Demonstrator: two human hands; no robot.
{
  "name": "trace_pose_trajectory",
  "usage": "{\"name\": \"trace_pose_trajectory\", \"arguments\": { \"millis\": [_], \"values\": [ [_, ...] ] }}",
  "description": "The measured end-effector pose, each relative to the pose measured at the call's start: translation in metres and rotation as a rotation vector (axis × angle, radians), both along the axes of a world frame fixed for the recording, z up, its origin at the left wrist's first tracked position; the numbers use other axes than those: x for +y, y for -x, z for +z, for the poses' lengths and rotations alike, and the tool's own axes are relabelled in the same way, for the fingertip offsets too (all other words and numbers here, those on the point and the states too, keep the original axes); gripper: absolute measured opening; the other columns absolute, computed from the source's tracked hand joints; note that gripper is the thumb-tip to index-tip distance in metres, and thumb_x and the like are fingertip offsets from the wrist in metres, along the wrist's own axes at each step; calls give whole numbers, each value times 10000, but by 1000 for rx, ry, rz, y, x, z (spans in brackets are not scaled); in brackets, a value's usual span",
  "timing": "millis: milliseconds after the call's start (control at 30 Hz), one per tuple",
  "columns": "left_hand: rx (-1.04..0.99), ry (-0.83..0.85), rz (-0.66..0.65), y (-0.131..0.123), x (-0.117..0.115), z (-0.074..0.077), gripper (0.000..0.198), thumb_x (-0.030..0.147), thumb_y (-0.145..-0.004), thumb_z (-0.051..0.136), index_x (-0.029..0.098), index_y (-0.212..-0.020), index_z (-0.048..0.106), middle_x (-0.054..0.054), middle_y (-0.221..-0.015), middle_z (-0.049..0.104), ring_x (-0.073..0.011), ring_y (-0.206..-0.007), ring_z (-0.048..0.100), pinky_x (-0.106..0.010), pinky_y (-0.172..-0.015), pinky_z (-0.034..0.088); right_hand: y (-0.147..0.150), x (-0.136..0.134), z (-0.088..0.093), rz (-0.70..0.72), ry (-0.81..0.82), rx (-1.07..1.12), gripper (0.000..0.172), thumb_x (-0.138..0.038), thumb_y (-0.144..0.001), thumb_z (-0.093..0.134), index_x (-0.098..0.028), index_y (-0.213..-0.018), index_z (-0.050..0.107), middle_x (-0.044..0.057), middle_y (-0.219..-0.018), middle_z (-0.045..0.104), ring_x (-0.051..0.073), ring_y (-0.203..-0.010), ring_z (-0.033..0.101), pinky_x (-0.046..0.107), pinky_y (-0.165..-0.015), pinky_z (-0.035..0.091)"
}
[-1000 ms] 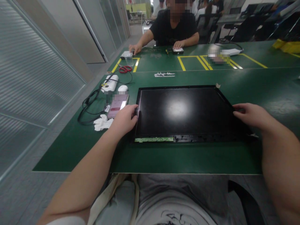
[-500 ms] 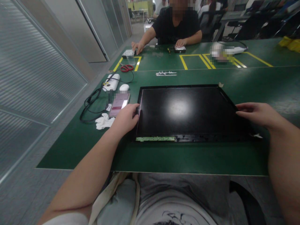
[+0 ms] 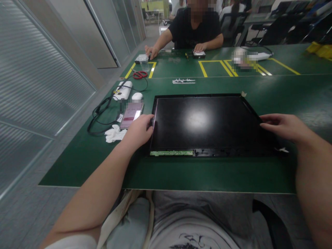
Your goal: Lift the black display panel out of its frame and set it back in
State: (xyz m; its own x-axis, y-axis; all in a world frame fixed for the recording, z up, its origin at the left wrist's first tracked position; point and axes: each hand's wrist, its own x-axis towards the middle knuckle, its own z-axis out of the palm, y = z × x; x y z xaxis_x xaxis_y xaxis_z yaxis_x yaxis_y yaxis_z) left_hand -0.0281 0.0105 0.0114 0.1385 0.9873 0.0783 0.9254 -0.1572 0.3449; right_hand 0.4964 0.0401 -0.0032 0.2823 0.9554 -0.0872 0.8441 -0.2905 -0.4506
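A flat black display panel (image 3: pixel 220 128) lies face up on the green table, with a bright reflection on its surface. Along its near edge, at the left, runs a green circuit strip (image 3: pixel 171 153). My left hand (image 3: pixel 140 130) grips the panel's left edge, thumb near the top face. On the opposite side my right hand (image 3: pixel 284 125) holds the right edge, its fingertips partly hidden at the frame. Small pale tabs stick out at the panel's far right and near right corners.
Left of the panel are a phone (image 3: pixel 131 114), crumpled white tissue (image 3: pixel 114 134), a white mouse (image 3: pixel 137 96), a white box (image 3: pixel 122 90), black cables (image 3: pixel 100 110) and red scissors (image 3: pixel 140 75). White strips (image 3: pixel 183 81) lie beyond it. Across the green table (image 3: pixel 207 176) sits a person (image 3: pixel 195 31).
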Motion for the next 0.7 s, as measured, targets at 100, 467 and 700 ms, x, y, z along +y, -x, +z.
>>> {"name": "trace_pose_trajectory", "arguments": {
  "millis": [100,467,700],
  "values": [
    [14,-3,-2,0,0,0,506,142,-902,569,121,-1402,640,-188,-1352,697,-320,-1114,732,-489,-1032,581,-3,0,0,20,-11,4,412,-359,-664,700,-217,-1043,777,42,-760,741,260,-732,692,409,-732,579],
    [-7,-13,-2,1,0,-4,503,136,-889,574,134,-1388,645,-184,-1361,690,-312,-1111,734,-477,-1021,589,0,-2,1,23,-13,-18,438,-382,-666,687,-210,-1058,782,43,-764,738,250,-734,681,388,-717,567],
    [14,-10,-1,-1,-1,0,500,137,-896,562,133,-1389,645,-186,-1355,691,-312,-1100,733,-481,-1029,581,5,-2,4,-20,2,-21,462,-372,-630,694,-206,-1052,781,42,-754,732,252,-733,674,416,-764,568]
  ]
}}
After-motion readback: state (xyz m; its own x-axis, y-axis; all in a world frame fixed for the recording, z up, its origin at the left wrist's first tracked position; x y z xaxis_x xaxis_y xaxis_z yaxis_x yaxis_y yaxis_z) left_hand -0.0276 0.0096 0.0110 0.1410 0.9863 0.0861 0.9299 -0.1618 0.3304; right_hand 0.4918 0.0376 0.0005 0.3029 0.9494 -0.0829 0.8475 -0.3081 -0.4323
